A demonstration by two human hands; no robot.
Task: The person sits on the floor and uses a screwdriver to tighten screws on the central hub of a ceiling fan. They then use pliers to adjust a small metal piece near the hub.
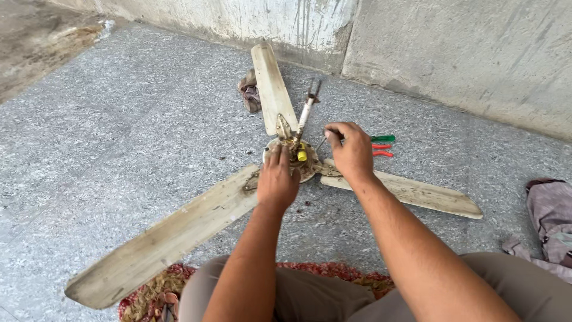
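Observation:
An old three-bladed ceiling fan (179, 232) lies flat on the speckled grey floor, its dirty cream blades spreading from a round motor hub (310, 170). A short rod (305, 113) sticks out of the hub, with a small yellow part (302, 156) at its base. My left hand (276, 179) rests flat on the hub, fingers toward the rod. My right hand (351, 152) is closed around a thin metal tool (321, 144) whose tip points at the hub; its handle is hidden in the fist.
Green-handled (383, 138) and red-handled (382, 150) tools lie just right of my right hand. A crumpled rag (250, 92) sits by the far blade. Concrete walls (447, 53) close the back. A grey cloth (551, 220) lies at right, a red mat (155, 295) under my knees.

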